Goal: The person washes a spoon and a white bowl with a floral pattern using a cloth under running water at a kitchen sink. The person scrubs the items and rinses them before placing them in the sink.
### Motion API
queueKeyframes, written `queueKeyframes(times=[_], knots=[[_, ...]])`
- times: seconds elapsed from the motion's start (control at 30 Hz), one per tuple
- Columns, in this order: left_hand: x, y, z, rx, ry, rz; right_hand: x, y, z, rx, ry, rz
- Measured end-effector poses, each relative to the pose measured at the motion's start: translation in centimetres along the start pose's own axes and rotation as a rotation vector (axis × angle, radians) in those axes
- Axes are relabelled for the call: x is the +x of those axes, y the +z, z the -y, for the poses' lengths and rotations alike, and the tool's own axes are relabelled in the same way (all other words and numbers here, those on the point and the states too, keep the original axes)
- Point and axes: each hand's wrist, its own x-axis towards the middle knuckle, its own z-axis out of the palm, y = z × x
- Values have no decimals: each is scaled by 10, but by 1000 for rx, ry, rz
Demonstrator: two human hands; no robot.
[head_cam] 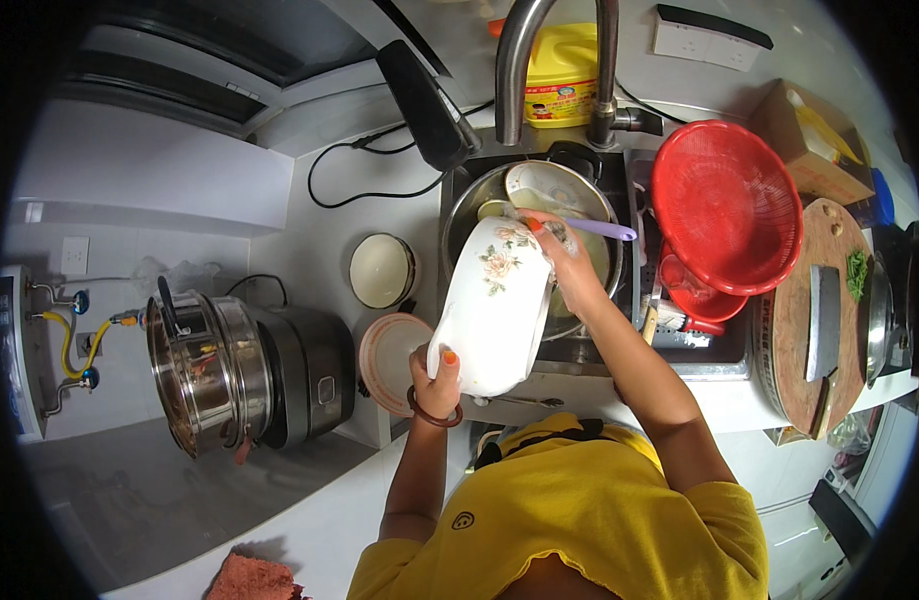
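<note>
A large white ceramic bowl with a floral pattern (497, 315) is tilted on its side over the sink's front left part. My left hand (438, 381) grips its lower left rim, thumb on the outside. At its upper right edge my right hand (568, 259) holds it, with a soapy scrubber (561, 234) partly hidden by the fingers. Behind the bowl, a steel pot (617, 277) stands in the sink with cloudy water, a patterned dish (553, 186) and a ladle with a purple handle (602, 228). The steel faucet (510, 82) is above.
Left of the sink are a cream bowl (381, 271), a plate (392, 360) and a steamer pot (212, 367). Red baskets (729, 202) and a wooden-handled knife (652, 315) occupy the right basin. A cleaver (825, 322) lies on a round chopping board (789, 375) farther right.
</note>
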Motion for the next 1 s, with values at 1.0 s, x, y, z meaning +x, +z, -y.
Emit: queueKeyframes(times=[1.0], knots=[[0, -3, 3, 44, 61, 44, -28, 40, 53, -792, -781, 326]])
